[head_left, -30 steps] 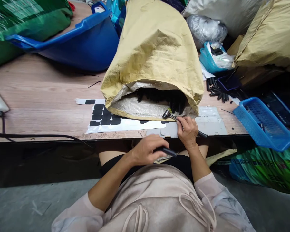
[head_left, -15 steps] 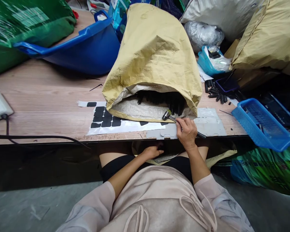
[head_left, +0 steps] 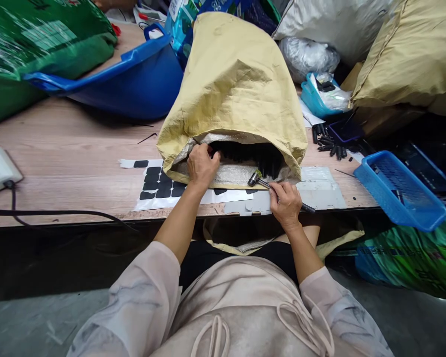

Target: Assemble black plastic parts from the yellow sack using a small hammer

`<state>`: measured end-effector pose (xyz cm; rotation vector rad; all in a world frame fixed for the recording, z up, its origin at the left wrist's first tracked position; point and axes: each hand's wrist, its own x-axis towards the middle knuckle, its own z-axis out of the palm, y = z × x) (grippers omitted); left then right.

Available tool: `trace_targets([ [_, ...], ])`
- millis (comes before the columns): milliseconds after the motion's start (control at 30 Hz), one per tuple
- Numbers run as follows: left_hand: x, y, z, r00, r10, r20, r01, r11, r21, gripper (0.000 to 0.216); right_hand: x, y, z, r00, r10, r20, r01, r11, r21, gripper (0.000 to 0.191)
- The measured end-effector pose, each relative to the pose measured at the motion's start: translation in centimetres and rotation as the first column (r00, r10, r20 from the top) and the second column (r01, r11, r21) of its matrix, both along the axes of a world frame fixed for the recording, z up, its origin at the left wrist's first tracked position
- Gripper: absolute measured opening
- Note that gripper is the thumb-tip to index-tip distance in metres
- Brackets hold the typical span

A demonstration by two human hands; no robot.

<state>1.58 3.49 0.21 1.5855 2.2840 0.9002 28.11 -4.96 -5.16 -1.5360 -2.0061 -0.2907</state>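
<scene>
My right hand (head_left: 285, 204) grips a small hammer (head_left: 307, 208) by its black handle. The metal head rests over the lower lip of the sack opening, beside a small yellow-green bit. My left hand (head_left: 202, 166) is at the left side of the mouth of a yellow woven sack (head_left: 238, 84). Its fingers are curled at the edge of the dark pieces, and their tips are partly hidden. Many black, tube-like pieces (head_left: 245, 151) lie inside the sack. A white sheet with black rounded-square stickers (head_left: 163, 188) lies partly under the sack.
A blue tub (head_left: 134, 84) and a green bag (head_left: 52, 44) stand at the left. At the right are a blue basket (head_left: 401, 191) and loose black pieces (head_left: 332, 144). A cable (head_left: 67, 212) runs along the table's front edge. Another open sack (head_left: 238, 248) lies at my lap.
My left hand has risen from the sack at my lap to the mouth of the yellow sack on the table. My right hand keeps the hammer in nearly the same place.
</scene>
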Motion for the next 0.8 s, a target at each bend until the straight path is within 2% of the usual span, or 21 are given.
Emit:
trace_targets([
  [100,0.1,1.6,-0.8,0.998,0.033,-0.060,-0.040,0.992,-0.122,0.026,0.0,0.0,0.0,1.000,-0.002,-0.006,0.002,1.000,-0.017,0.023],
  [167,-0.1,1.7,-1.2,0.999,0.023,-0.042,-0.029,0.989,-0.142,0.025,-0.1,-0.1,0.1,1.000,-0.004,-0.010,0.004,0.999,-0.032,0.024],
  [267,-1.1,0.7,-1.5,0.999,-0.036,-0.015,0.035,0.998,-0.047,0.021,-0.2,-0.1,0.2,1.000,-0.006,-0.014,0.005,0.999,-0.044,0.024],
  [367,-2.1,-1.6,-1.4,0.976,-0.211,0.057,0.207,0.976,0.068,0.020,-0.2,-0.2,0.1,1.000,-0.014,-0.026,0.012,0.998,-0.065,0.024],
  [433,-2.2,-3.5,-1.3,0.903,-0.397,0.165,0.389,0.918,0.079,0.021,-0.1,-0.1,0.1,0.999,-0.016,-0.034,0.014,0.997,-0.074,0.024],
  [500,-1.7,-5.2,-1.4,0.785,-0.561,0.262,0.564,0.823,0.071,0.021,-0.1,-0.1,0.0,0.999,-0.021,-0.034,0.018,0.997,-0.073,0.025],
  [567,-0.8,-6.3,-1.9,0.703,-0.652,0.284,0.664,0.745,0.066,0.019,0.0,0.0,-0.1,0.999,-0.028,-0.026,0.026,0.998,-0.062,0.024],
  [633,0.1,-6.8,-2.5,0.698,-0.677,0.234,0.686,0.725,0.051,0.018,0.0,0.1,-0.2,0.999,-0.027,-0.019,0.026,0.999,-0.046,0.023],
  [800,1.1,-6.6,-3.7,0.741,-0.657,0.138,0.659,0.751,0.040,0.019,0.2,-0.2,0.6,0.997,0.049,-0.063,-0.050,0.998,-0.022,0.027],
])
